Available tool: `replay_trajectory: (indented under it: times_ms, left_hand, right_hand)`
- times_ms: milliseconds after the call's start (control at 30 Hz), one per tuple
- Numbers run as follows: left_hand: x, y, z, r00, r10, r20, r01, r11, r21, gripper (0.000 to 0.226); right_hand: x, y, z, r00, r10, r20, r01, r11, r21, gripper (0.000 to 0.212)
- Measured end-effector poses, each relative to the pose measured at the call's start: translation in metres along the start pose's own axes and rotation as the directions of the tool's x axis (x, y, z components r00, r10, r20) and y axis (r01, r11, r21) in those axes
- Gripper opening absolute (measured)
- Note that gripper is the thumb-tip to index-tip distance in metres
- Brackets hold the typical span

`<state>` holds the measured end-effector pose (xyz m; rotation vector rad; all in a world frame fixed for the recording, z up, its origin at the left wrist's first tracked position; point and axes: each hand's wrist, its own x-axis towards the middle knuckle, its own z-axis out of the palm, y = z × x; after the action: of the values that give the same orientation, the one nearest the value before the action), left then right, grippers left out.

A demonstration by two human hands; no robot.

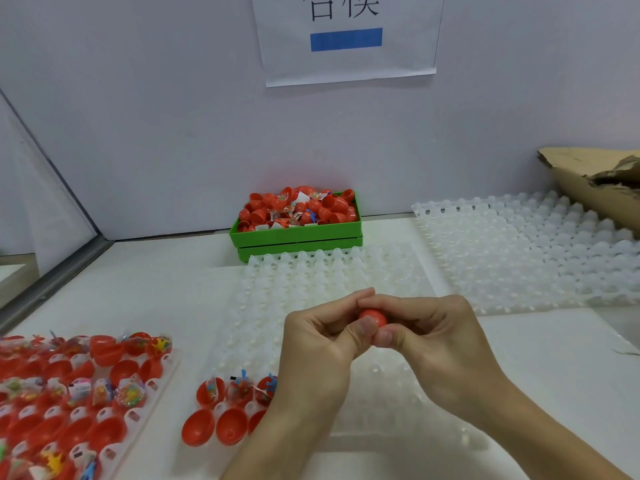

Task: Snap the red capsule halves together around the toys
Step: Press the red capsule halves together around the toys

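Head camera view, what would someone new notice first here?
Both hands meet at centre, the left hand and right hand pinching a small red plastic capsule over a white bumpy moulded tray. Behind it sits a green plastic bin heaped with red capsule halves and bagged toys.

Bare white table (145,306) lies open to the left of the central white dimpled tray (311,292), between the green bin (298,237) at the back wall and the tray of red capsule halves (79,386) at the near left. A second white tray (526,251) and torn cardboard (595,181) fill the far right. Both hands, left hand (318,344) and right hand (436,337), meet over the central tray, blocking its middle; open halves (221,410) crowd its near-left corner.
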<state>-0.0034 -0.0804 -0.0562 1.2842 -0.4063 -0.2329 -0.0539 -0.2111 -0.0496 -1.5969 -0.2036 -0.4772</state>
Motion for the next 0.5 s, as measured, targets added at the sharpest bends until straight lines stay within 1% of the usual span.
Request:
replay_trajectory:
  times_ms: [67,133,167,200,267,367,433,500]
  left_hand:
    - [0.000,0.002,0.001,1.000,-0.005,0.004,0.006,1.000,-0.012,0.030]
    - [0.000,0.005,0.002,1.000,-0.021,0.021,0.022,0.998,-0.057,0.033]
    - [0.000,0.006,0.003,0.999,-0.033,0.029,0.036,0.994,-0.100,0.033]
    - [0.001,0.008,0.005,0.998,-0.048,0.035,0.053,0.986,-0.155,0.032]
    - [0.001,0.011,0.006,0.995,-0.085,0.046,0.095,0.960,-0.262,0.030]
    - [0.001,0.013,0.006,0.989,-0.138,0.057,0.150,0.928,-0.340,0.033]
    - [0.002,0.012,0.006,0.986,-0.159,0.048,0.166,0.928,-0.333,0.036]
    - [0.002,0.011,0.007,0.988,-0.153,0.009,0.150,0.953,-0.264,0.039]
  right_hand:
    - [0.001,0.000,-0.001,1.000,0.004,-0.002,-0.004,1.000,0.000,0.061]
    - [0.002,-0.002,-0.002,1.000,-0.001,-0.013,0.001,1.000,0.004,0.047]
    - [0.003,-0.003,-0.003,1.000,0.003,-0.017,-0.002,1.000,0.025,0.039]
    - [0.003,-0.002,-0.006,1.000,0.014,-0.008,-0.013,0.999,0.050,0.036]
    - [0.003,-0.003,-0.008,0.999,0.031,0.036,-0.033,0.997,0.067,0.040]
    - [0.003,-0.003,-0.011,0.999,0.006,0.044,-0.004,0.999,-0.033,0.046]
    - [0.004,-0.003,-0.010,1.000,0.006,0.014,-0.005,0.997,-0.073,0.050]
    - [0.004,-0.002,-0.009,1.000,0.014,-0.014,-0.015,0.997,-0.071,0.047]
